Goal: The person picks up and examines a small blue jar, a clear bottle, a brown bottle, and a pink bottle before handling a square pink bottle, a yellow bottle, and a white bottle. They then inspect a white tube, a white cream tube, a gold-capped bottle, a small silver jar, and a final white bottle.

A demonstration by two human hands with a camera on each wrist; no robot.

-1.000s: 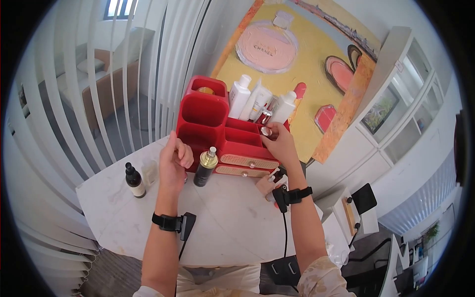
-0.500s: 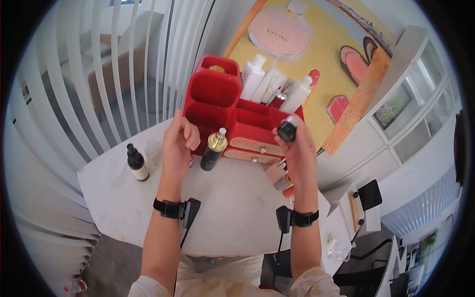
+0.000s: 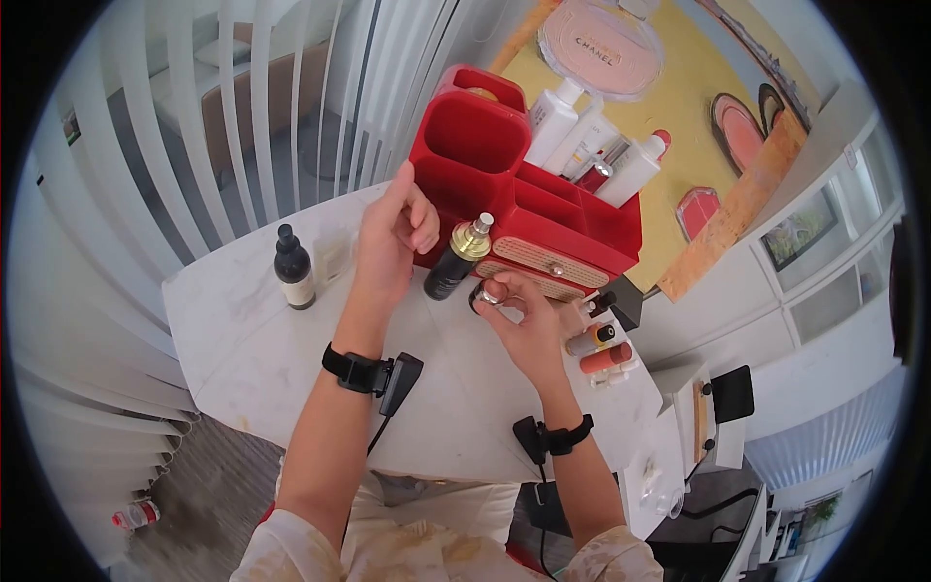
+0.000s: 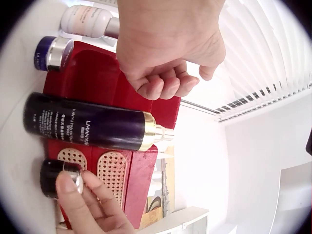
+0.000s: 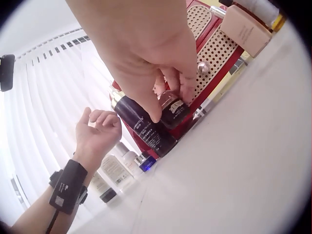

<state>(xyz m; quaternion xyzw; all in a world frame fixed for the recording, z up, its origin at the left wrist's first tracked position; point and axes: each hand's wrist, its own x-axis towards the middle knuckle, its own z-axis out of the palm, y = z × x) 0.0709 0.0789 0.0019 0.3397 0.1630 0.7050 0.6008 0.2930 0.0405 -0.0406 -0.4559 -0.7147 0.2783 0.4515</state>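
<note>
My right hand [image 3: 530, 330] pinches a small dark jar with a shiny silver lid [image 4: 52, 178] between thumb and fingers. The jar is upright, low at the tabletop, in front of the red organizer's drawers. Right beside it stands a dark spray bottle [image 3: 452, 270] with a gold collar. My left hand [image 3: 390, 247] hovers left of that bottle, fingers loosely curled and holding nothing. Below the left hand, the left wrist view shows a small blue jar with a silver lid [image 4: 48, 52] by the red organizer [image 3: 606, 241].
White bottles and tubes [image 3: 582, 136] fill the organizer's back section. A dark bottle with a pale label [image 3: 294, 270] stands at the table's left. Several cosmetics, among them an orange-red tube [image 3: 606, 358], lie at the right. Vertical blinds [image 3: 228, 126] hang on the left.
My right hand has lifted the small jar from the organizer's right compartment and brought it down and left, beside the spray bottle. The left hand keeps its loose curl; the head view has shifted.
</note>
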